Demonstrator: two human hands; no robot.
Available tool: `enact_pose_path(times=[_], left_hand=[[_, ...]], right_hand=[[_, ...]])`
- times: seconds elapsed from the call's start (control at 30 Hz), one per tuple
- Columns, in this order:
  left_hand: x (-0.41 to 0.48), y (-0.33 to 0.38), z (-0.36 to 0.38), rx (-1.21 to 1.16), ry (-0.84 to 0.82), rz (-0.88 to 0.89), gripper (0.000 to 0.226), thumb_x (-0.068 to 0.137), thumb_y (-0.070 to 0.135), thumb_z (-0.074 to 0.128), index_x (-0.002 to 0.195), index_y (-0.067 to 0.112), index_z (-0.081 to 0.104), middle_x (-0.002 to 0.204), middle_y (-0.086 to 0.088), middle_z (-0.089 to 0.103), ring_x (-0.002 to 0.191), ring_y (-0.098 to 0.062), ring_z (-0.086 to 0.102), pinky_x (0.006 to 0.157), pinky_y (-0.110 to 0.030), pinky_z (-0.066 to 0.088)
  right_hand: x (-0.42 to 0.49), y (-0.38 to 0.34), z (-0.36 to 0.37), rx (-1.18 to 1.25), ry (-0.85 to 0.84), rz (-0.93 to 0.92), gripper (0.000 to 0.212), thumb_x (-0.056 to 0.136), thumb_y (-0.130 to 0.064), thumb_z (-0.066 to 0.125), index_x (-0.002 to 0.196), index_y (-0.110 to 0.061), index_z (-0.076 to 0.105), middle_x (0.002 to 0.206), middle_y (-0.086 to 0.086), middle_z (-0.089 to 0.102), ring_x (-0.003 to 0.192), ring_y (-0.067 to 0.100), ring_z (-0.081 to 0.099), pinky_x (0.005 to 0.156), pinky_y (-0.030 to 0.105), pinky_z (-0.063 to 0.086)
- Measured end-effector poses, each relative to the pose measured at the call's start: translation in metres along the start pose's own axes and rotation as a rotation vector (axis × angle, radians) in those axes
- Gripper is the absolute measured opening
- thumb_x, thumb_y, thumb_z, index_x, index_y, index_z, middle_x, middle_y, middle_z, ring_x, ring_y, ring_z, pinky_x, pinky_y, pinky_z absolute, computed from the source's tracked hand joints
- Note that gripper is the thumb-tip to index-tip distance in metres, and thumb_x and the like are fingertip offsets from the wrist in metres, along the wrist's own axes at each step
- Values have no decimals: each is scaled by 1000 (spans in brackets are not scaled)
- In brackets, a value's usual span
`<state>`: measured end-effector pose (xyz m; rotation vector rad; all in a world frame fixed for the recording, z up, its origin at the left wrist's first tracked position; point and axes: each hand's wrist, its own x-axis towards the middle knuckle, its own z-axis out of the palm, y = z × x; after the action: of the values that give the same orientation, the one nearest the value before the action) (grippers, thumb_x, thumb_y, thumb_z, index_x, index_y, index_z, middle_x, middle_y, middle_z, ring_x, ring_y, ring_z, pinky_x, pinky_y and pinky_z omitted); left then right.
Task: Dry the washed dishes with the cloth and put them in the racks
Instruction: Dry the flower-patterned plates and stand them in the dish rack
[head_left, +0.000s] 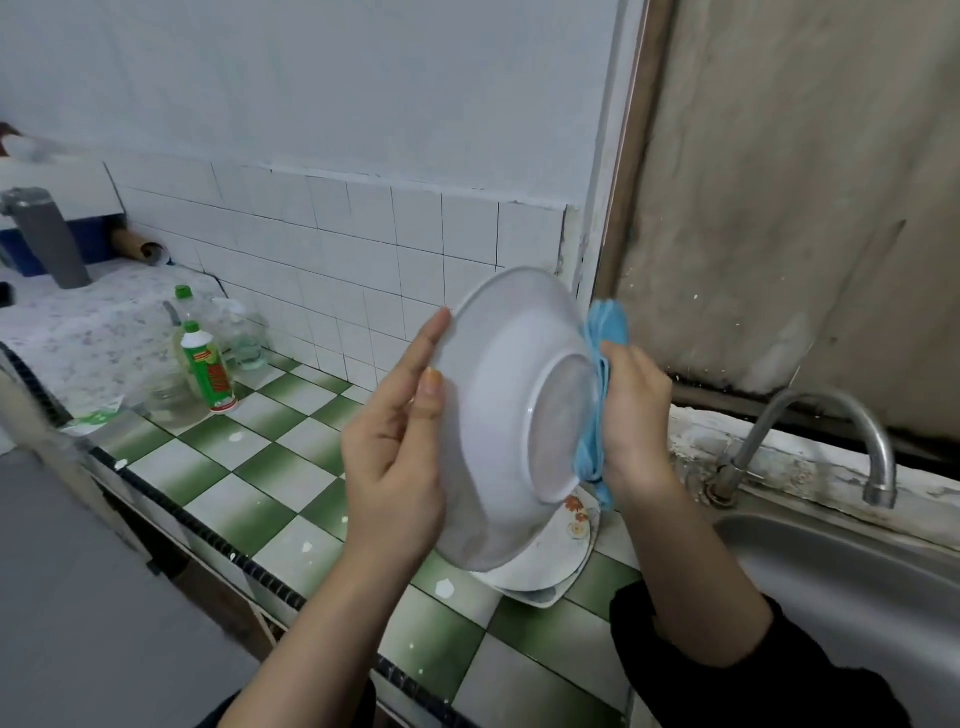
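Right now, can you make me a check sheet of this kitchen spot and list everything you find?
Surface: green-and-white tiled counter with white spots.
Job's things: white bowl held up, underside towards the camera; blue cloth against its far side; stacked plates on the counter below; no rack seen.
Clutter: green-capped bottle, clear bottles and glass jar at the left.
Hands: left hand lies straight-fingered against the bowl; right hand grips the cloth.
Cables: nothing seen.
Surroundings: steel sink and tap at the right; tiled wall behind.

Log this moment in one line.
step: drying | left hand: supports white bowl | right hand: presses blue cloth against bowl
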<state>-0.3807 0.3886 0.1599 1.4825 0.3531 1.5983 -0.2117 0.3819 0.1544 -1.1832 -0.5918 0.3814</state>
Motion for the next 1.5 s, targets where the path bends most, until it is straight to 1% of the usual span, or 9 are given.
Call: enact_pose_path(times=[0.13,0.23,0.33,0.57,0.83,0.93,1.3,1.4,1.5], left_hand=[[9,2,0,16,-105,16,38,95,7,41,126,26,50,115,33,63,116,8,55,97,-11,40],[11,-2,2,19,-142,4,38,95,8,42,127,27,50,113,31,64,115,6,57,97,-13,42],[14,-9,0,-2,-101,-35,37,94,9,42,126,27,50,110,31,66,111,7,58,93,-11,43],[18,-14,-3,-74,125,-88,34,101,4,42,127,20,55,77,23,69,74,6,60,72,-10,47],[21,-11,-8,-98,116,-115,34,101,5,43,131,19,50,103,27,70,95,5,63,83,-13,49],[16,-12,-6,-73,82,-117,29,94,17,47,116,26,63,120,15,68,111,-7,61,96,-24,48],[36,-20,13,-153,459,-231,28,103,9,41,120,21,61,110,-2,68,93,-6,64,84,-19,52],[42,-15,2,-315,470,-274,32,103,5,38,129,13,55,89,9,74,80,-1,68,70,-15,52],[43,-9,-12,-325,392,-286,32,103,5,36,131,13,52,87,16,74,83,1,68,70,-15,52]], right_hand=[[-1,-6,9,-68,38,18,20,88,-25,51,70,-16,47,68,4,41,66,16,38,64,32,31],[-14,-24,26,-192,-58,-265,16,88,-28,49,79,-22,61,69,-15,52,65,3,48,65,26,39],[-37,-18,34,-372,-177,-612,40,91,-24,50,127,-13,62,123,-4,65,119,16,59,102,36,45],[-65,60,14,-534,-273,-1221,39,97,-24,44,133,-13,53,151,6,43,141,33,38,115,52,28],[-38,55,0,-182,-222,-608,49,94,-27,42,142,-39,43,159,-1,29,151,21,15,122,40,18],[-24,33,4,-80,-164,-222,63,83,-50,44,143,-30,45,152,1,43,144,18,34,119,42,28],[-69,54,13,-567,-295,-999,52,91,-22,48,142,-18,43,154,12,36,148,30,23,118,56,22],[-66,60,5,-400,-199,-756,55,94,-27,47,148,-28,36,158,13,28,150,27,18,119,56,18],[-62,46,-1,-35,-118,-233,56,92,-40,48,146,-28,41,144,7,50,134,14,46,109,29,39]])
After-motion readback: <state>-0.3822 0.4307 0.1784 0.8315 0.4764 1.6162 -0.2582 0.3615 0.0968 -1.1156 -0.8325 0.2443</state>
